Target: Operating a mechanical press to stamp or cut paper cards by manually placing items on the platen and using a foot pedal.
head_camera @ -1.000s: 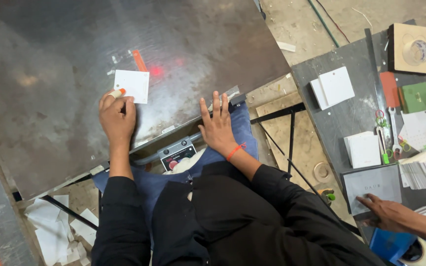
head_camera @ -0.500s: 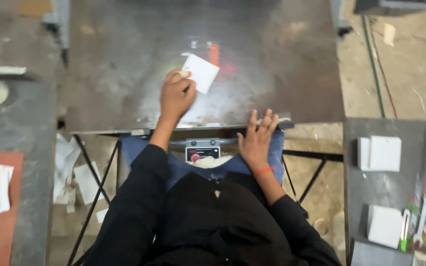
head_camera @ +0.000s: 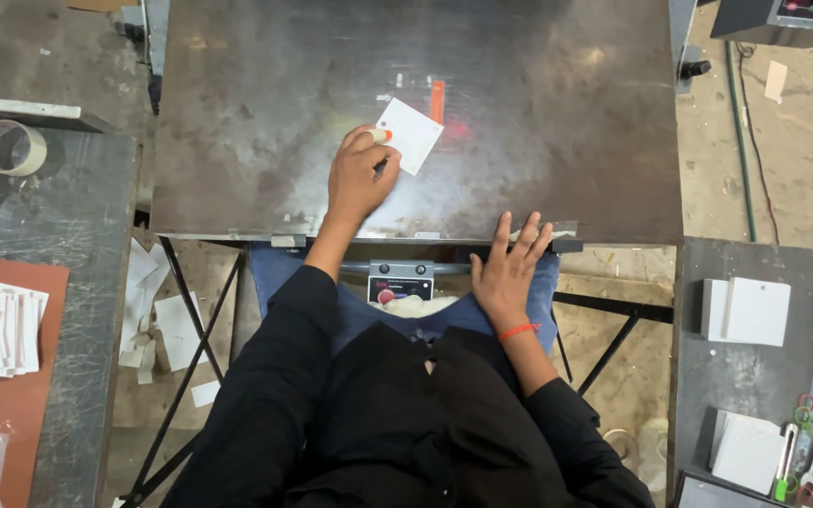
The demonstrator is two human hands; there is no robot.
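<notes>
Head view shows the left hand [head_camera: 358, 179] pinching one white square card [head_camera: 410, 135] flat on the steel counter [head_camera: 265, 85] beside an orange strip [head_camera: 437, 101], placement seemingly unfinished, while the right hand [head_camera: 508, 271] lies spread, empty, at the counter's near edge.

My left hand [head_camera: 361, 179] is stretched forward, fingers curled in a loose pinch. Right hand [head_camera: 508, 273] sits closer in, flat, fingers spread.
</notes>
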